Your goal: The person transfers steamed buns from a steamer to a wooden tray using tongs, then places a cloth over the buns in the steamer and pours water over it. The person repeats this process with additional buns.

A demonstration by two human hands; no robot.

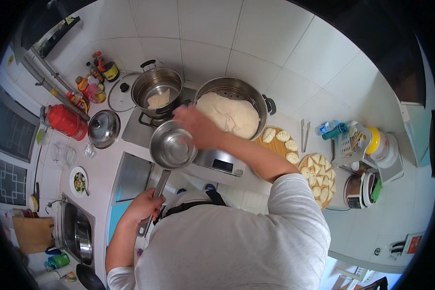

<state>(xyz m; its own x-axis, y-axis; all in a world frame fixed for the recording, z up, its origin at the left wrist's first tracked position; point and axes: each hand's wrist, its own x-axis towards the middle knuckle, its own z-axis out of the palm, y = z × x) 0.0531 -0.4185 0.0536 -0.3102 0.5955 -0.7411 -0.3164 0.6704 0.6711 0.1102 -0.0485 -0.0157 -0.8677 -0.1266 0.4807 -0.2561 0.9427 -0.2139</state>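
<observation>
My left hand (145, 204) grips the long handle of a stainless steel saucepan (172, 159) in front of the stove. Above the pan's far rim, my right hand (199, 127) reaches across with blurred fingers. Whether those fingers hold anything cannot be made out. Just beyond them is a deep two-handled steel pot (156, 78) on the stove, with a pale folded piece (159, 99), cloth or dough, inside. A wide steamer pan (262, 119) sits to its right. Over its perforated base lies a large cream-coloured sheet (228, 114), apparently cloth.
Wooden boards with crimped dumplings (291, 145) and triangular dough parcels (320, 170) lie on the right, near metal tongs (305, 136). Leftward are a domed lid (104, 128), glass lid (121, 96), red thermos (67, 121), plate of food (79, 182) and sink (78, 232).
</observation>
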